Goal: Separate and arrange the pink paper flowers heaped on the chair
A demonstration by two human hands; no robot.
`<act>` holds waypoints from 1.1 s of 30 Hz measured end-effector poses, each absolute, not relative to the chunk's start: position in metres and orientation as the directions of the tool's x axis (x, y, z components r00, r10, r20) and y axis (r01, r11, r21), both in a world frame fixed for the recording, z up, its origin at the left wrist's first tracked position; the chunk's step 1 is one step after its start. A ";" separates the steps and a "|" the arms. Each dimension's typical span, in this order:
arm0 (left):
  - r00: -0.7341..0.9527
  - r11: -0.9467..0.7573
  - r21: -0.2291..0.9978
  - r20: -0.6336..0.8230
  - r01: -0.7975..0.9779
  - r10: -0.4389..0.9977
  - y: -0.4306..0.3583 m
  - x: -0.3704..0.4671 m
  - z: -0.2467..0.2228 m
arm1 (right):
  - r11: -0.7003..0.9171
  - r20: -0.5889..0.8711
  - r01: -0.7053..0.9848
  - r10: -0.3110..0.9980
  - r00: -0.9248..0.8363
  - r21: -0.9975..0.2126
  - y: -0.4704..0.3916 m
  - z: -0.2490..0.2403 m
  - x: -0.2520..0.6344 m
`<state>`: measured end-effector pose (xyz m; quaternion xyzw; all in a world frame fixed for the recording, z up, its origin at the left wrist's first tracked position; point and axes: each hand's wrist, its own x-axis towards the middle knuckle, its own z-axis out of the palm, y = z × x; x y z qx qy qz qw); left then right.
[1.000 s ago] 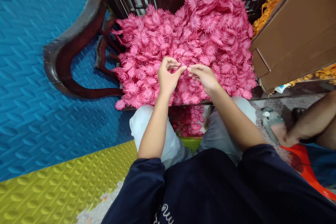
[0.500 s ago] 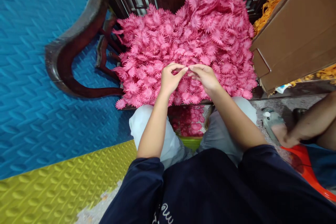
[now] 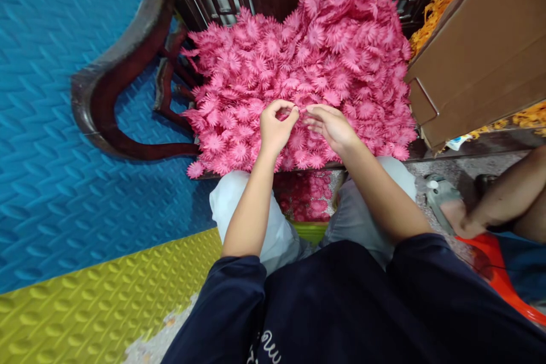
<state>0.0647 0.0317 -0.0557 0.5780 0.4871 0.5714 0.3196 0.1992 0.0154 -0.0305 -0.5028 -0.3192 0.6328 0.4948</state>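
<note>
A large heap of pink artificial flower heads (image 3: 256, 74), flat with pointed petals, covers the dark wooden seat in front of me. Over its near middle, my left hand (image 3: 276, 127) pinches thumb and forefinger together. At those tips is a tiny pink bit, too small to name. My right hand (image 3: 331, 127) faces it a short gap away, thumb and forefinger close together and the other fingers loosely bent below. Whatever lies in the right fingertips is hidden against the pink heap.
A curved wooden armrest (image 3: 123, 57) stands at the left, above blue matting (image 3: 42, 125) and a yellow mat strip (image 3: 106, 296). On the right are a cardboard box (image 3: 478, 57) and orange material (image 3: 443, 5). Another person's leg and sandaled foot (image 3: 447, 199) are at the right.
The fingertips of my two hands have drawn slightly apart. My left thumb and forefinger now curl into a rounder loop. The heap looks the same.
</note>
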 end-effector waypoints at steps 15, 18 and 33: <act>-0.106 -0.220 0.969 0.209 -0.110 0.972 0.038 0.066 -0.054 | -0.288 -0.292 -0.351 0.956 -0.043 -0.891 0.015 -0.029 0.202; -0.053 -0.194 0.964 0.188 -0.181 0.981 0.041 0.062 -0.058 | -0.279 -0.311 -0.418 0.951 0.008 -0.865 0.018 -0.032 0.207; -0.096 -0.241 0.963 0.230 -0.120 0.968 0.048 0.056 -0.071 | -0.207 -0.312 -0.398 0.925 0.218 -0.893 0.036 -0.057 0.229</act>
